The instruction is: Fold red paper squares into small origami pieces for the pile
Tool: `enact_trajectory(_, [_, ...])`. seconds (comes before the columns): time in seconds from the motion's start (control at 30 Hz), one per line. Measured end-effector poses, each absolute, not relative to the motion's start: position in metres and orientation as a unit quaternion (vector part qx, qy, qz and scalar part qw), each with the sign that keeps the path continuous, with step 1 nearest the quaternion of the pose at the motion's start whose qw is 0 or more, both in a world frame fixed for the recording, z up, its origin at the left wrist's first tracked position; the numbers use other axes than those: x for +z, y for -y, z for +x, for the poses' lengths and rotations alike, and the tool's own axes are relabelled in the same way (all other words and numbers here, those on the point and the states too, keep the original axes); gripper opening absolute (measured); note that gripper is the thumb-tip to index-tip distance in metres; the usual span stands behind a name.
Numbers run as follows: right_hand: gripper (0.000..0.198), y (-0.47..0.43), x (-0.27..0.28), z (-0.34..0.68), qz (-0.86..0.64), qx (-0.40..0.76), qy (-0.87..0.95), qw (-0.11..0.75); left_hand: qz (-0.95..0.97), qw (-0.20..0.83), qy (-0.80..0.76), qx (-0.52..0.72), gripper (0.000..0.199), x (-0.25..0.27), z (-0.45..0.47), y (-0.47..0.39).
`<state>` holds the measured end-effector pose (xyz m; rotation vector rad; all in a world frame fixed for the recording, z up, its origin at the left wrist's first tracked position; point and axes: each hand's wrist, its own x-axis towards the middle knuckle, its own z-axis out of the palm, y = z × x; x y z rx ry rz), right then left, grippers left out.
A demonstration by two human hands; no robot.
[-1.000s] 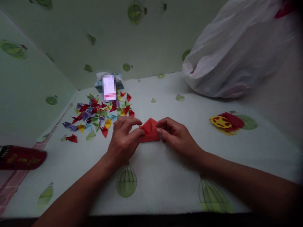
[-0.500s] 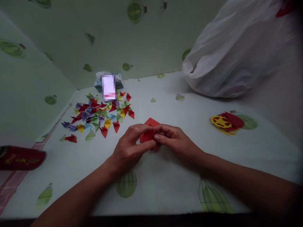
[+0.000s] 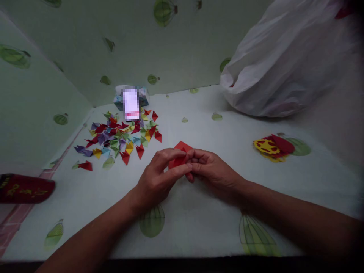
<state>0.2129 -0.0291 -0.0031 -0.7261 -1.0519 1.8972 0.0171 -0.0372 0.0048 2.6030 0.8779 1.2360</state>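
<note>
A red piece of folded paper (image 3: pixel 176 162) is held between my two hands, just above the middle of the white table. My left hand (image 3: pixel 159 172) pinches it from the left, with thumb and forefinger reaching across it. On the other side my right hand (image 3: pixel 206 165) grips its right edge, fingers curled. The fingers hide part of the paper, so its full shape cannot be made out. Left of and beyond my hands lies a loose heap of small folded paper pieces (image 3: pixel 129 148) in red, yellow, green, purple and blue.
Behind the heap, a blurred lit screen (image 3: pixel 131 104) leans on a tissue box (image 3: pixel 144 96). Yellow and red paper cut-outs (image 3: pixel 267 147) lie at the right. A big white plastic bag (image 3: pixel 264 83) fills the back right. A dark red object with gold characters (image 3: pixel 31 189) is at the left edge.
My left thumb has slid slightly right and up, now meeting the right thumb over the red paper. Both hands otherwise keep their places.
</note>
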Motion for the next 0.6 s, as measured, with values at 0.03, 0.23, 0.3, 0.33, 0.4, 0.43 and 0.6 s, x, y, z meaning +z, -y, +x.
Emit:
enact_trajectory(0.03, [0.017,0.0290,-0.0023,0.2130,-0.289,0.760,0.412,0.412,0.861,0.075,-0.293,0.410,0.036,0.0055,0.0174,0.0375])
enact_trajectory(0.23, [0.020,0.0297,0.0002,0.2128,-0.308,0.758,0.405,0.409,0.836,0.133,-0.315,0.428,0.025,0.0104,0.0166,0.0376])
enact_trajectory(0.3, [0.019,0.0301,0.0005,0.2124,-0.308,0.751,0.413,0.414,0.830,0.134,-0.325,0.433,0.017,0.0109,0.0166,0.0376])
enact_trajectory(0.33, [0.018,0.0303,0.0005,0.2122,-0.304,0.748,0.417,0.418,0.827,0.134,-0.329,0.435,0.015,0.0111,0.0169,0.0379])
enact_trajectory(0.4, [0.017,0.0305,0.0001,0.2119,-0.293,0.744,0.422,0.427,0.822,0.135,-0.331,0.442,0.013,0.0113,0.0181,0.0394])
enact_trajectory(0.43, [0.017,0.0306,-0.0002,0.2118,-0.287,0.744,0.424,0.429,0.819,0.135,-0.333,0.447,0.013,0.0114,0.0188,0.0403])
enact_trajectory(0.6, [0.021,0.0308,-0.0026,0.2121,-0.280,0.744,0.426,0.432,0.806,0.146,-0.338,0.464,0.009,0.0131,0.0209,0.0438])
